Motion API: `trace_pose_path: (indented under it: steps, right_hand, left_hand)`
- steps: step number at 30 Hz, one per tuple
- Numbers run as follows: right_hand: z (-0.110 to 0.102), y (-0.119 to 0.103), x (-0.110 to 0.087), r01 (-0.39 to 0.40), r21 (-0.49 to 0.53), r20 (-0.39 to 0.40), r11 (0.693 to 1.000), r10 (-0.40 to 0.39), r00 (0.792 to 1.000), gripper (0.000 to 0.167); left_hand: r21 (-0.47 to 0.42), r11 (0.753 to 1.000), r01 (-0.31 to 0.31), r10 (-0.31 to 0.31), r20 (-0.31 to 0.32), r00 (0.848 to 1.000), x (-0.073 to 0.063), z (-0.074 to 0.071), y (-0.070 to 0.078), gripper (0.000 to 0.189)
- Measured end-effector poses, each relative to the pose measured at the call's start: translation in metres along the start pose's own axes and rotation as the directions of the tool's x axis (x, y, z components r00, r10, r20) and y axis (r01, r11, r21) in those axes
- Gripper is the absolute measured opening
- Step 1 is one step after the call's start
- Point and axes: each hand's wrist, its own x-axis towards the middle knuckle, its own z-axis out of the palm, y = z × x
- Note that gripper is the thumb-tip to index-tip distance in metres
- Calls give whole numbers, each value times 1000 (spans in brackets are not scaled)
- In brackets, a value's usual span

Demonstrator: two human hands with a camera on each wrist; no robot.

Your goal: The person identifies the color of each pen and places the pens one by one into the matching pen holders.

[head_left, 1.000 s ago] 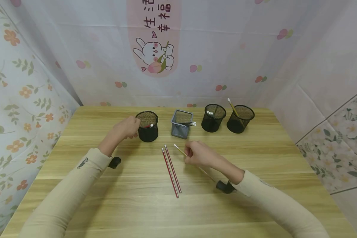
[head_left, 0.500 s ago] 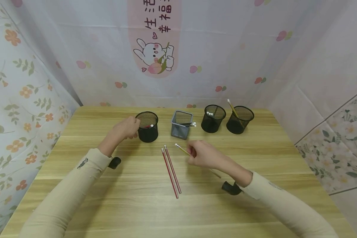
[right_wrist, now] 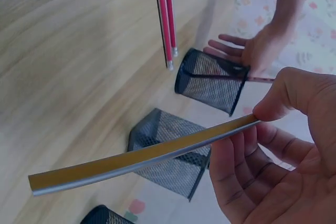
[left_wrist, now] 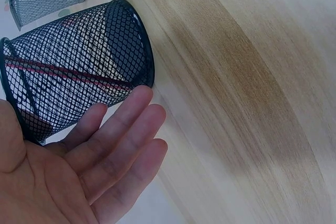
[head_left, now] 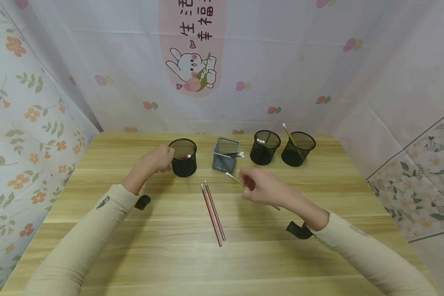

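Observation:
My right hand (head_left: 264, 185) pinches a yellow pencil (right_wrist: 142, 156) with a silvery stripe between thumb and fingers. The pencil's white eraser end points up-left, just in front of the grey square mesh holder (head_left: 223, 162). On the left, my left hand (head_left: 157, 159) is up against the side of a black round mesh cup (head_left: 184, 166). In the left wrist view its fingers (left_wrist: 123, 145) are extended and loose along that cup. Inside the cup leans a red pencil (left_wrist: 68, 72). Two red pencils (head_left: 211, 218) lie side by side on the wooden table.
Black pencils (head_left: 233, 154) lean in the grey holder. Farther right stand a black mesh cup (head_left: 263, 155) with several white-tipped pencils and another black cup (head_left: 294, 158) with a yellow pencil (head_left: 290, 135). A patterned curtain (head_left: 133, 61) hangs behind the table.
My right hand has lifted the yellow pencil and moved it to the right and slightly toward the back. The left hand has stayed beside its cup.

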Motion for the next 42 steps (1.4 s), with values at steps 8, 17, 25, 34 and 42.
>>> trace_pose_path:
  steps: [8, 17, 25, 34, 42]
  right_hand:
    - [-11, 4, -3, 56, 2, -44, 998, -56, 997, 23]
    - [-31, 8, -9, 152, 20, -54, 988, -151, 987, 25]
    - [-56, 18, -16, 249, 22, -158, 968, -242, 957, 27]
    - [-81, 36, -19, 232, 22, -326, 973, -212, 921, 25]
    - [-101, 37, -18, 214, -52, -510, 975, -210, 834, 22]
  left_hand:
    - [-3, 1000, -2, 2, 7, 1000, 0, 1, -1, 56]
    - [8, 1000, 4, -4, -1, 1000, 1, 1, -1, 55]
    - [1, 1000, 2, -2, -6, 1000, 2, 1, -1, 54]
    - [-4, 1000, 11, -11, 6, 1000, 1, 0, 0, 54]
    - [4, 1000, 13, -13, 3, 1000, 0, 0, 1, 55]
